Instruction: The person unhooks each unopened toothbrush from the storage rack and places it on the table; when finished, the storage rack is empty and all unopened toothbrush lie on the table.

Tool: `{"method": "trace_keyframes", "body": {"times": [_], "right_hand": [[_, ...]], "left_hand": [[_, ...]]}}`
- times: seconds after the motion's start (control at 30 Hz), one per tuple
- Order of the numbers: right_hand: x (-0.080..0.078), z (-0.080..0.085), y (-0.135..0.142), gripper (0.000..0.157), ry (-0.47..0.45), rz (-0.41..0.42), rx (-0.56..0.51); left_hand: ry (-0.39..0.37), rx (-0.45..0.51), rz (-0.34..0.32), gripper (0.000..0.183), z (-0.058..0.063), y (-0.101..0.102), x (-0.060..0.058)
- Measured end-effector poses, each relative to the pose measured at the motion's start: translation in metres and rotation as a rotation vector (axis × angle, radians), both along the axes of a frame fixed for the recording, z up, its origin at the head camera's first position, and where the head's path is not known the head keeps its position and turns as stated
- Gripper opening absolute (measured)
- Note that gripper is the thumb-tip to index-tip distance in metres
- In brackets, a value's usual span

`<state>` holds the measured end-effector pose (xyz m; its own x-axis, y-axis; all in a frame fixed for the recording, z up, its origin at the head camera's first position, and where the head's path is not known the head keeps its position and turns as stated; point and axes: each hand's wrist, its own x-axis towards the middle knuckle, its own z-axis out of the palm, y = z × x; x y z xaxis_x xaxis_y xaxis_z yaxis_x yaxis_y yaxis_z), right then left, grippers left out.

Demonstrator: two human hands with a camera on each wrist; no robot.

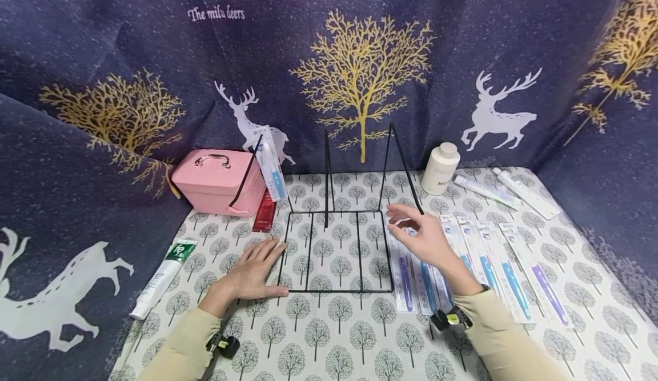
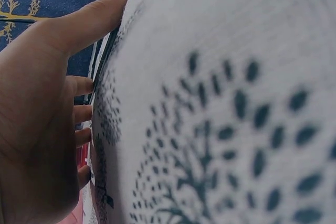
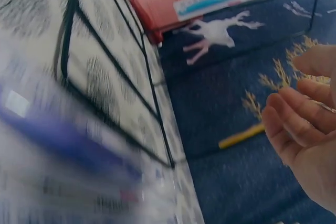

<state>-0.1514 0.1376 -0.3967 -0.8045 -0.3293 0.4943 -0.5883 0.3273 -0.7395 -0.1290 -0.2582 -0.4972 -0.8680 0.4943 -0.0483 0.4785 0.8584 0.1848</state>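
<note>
A black wire rack [image 1: 340, 292] with upright bent dividers stands on the tree-patterned cloth. My left hand [image 1: 254, 272] lies with fingers spread at the rack's left side, thumb and fingertips at the base wire; the left wrist view shows the hand [image 2: 37, 103] holding nothing. Beside the rack's right side, my right hand [image 1: 424, 238] hovers with loosely bent fingers, no object between them in the right wrist view. One packaged toothbrush [image 1: 277, 181], blue-handled, leans upright at the rack's back left. Several packaged toothbrushes [image 1: 406, 284] lie in a row under and beyond my right hand.
A pink case [image 1: 218, 178] and a red packet [image 1: 264, 212] stand at the back left. A green-and-white tube [image 1: 163, 278] lies at left. Back right are a white bottle [image 1: 440, 169] and two pale tubes, one nearer the corner [image 1: 526, 193]. A dark printed curtain [image 1: 288, 38] hangs behind.
</note>
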Motion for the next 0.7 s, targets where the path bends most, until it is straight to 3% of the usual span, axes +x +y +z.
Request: {"method": "trace_keyframes", "body": {"times": [0.5, 0.7], "right_hand": [[-0.035, 0.001, -0.084, 0.042, -0.013, 0.241, -0.193], [-0.052, 0.004, -0.117, 0.044, -0.042, 0.246, -0.164]], "left_hand": [[0.008, 0.007, -0.013, 0.107, 0.0, -0.002, 0.001], [0.019, -0.002, -0.015, 0.108, -0.001, -0.002, -0.001]]}}
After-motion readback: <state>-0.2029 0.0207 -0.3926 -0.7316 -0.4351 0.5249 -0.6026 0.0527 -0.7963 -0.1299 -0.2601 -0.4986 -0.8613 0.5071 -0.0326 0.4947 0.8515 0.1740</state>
